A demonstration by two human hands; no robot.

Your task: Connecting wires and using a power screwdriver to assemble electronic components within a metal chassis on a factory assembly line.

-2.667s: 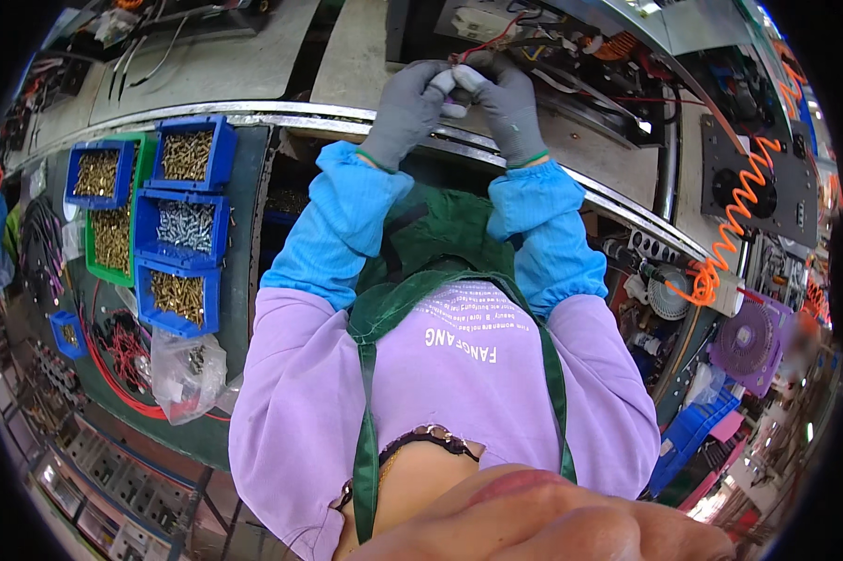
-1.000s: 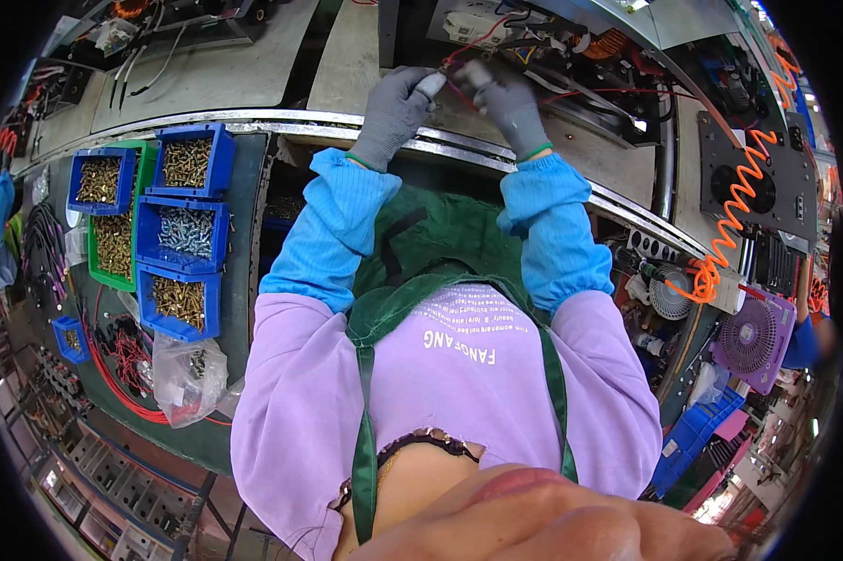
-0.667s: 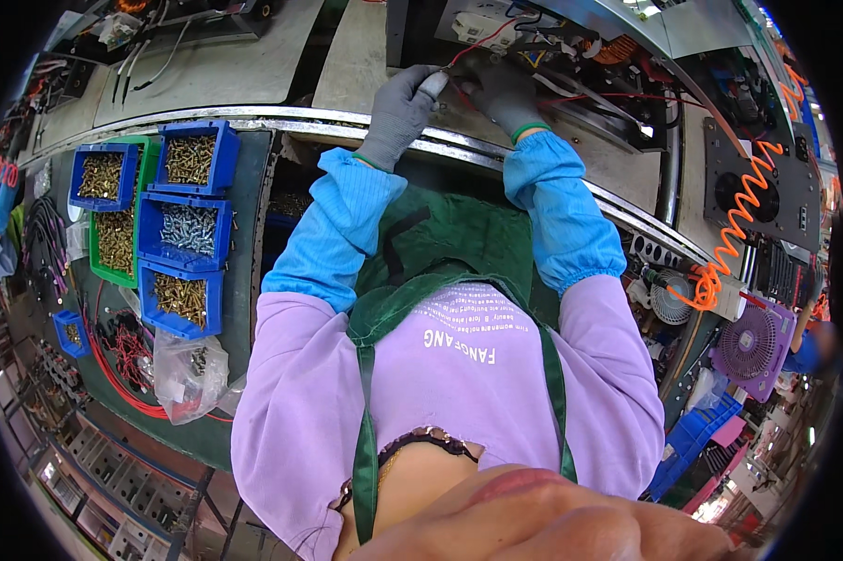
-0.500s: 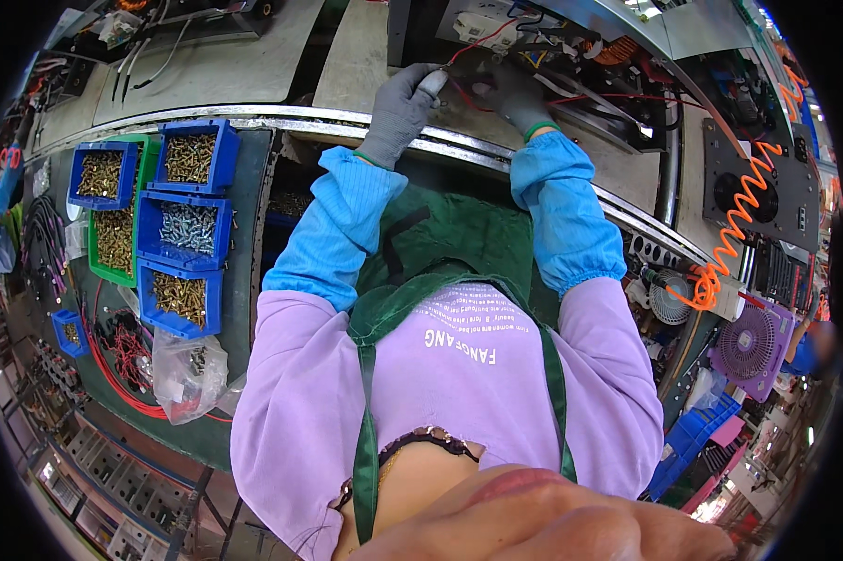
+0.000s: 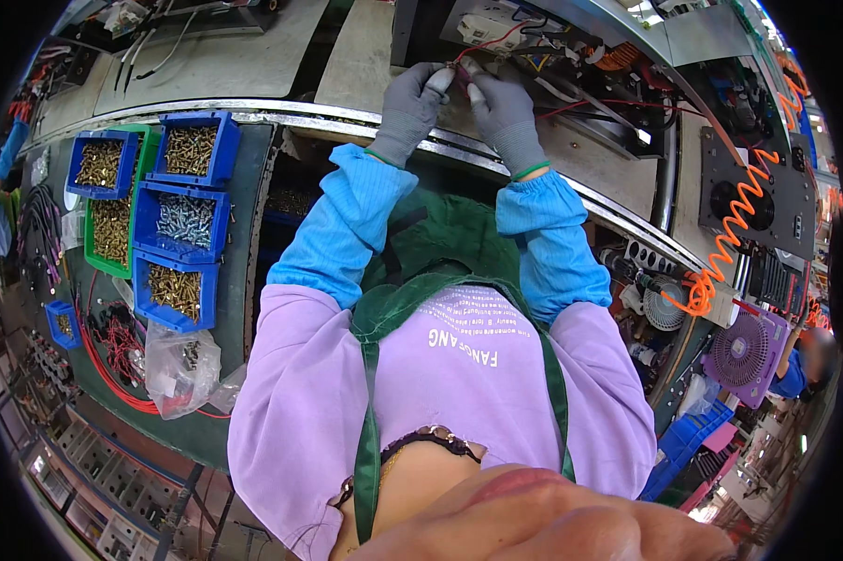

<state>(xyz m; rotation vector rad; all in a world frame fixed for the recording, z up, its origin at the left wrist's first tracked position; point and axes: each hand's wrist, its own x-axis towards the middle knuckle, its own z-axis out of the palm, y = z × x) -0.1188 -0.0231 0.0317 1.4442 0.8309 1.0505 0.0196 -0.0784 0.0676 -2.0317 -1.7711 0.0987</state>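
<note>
Both my hands wear grey gloves and meet at the near edge of an opened metal-cased unit. My left hand [image 5: 408,112] pinches a thin red wire [image 5: 487,43] near its end, thumb against the fingers. Close beside it, my right hand [image 5: 506,117] is closed, with thumb and forefinger on a dark red wire piece at the same spot. The exact joint between the fingertips is too small to make out. Behind them, the unit holds a white block [image 5: 482,28], a copper-coloured coil [image 5: 618,54] and dark wiring.
Blue bins [image 5: 225,159] and a green bin [image 5: 122,270] of screws stand at left, near a clear plastic bag [image 5: 180,374] and red wires [image 5: 99,360]. An orange coiled hose [image 5: 735,220] hangs at right by a black panel [image 5: 784,224] and purple fan [image 5: 744,348]. A metal rail [image 5: 337,116] crosses ahead.
My right hand has come left and nearer, out of the unit, to meet my left hand at the red wire. My left hand has shifted slightly right.
</note>
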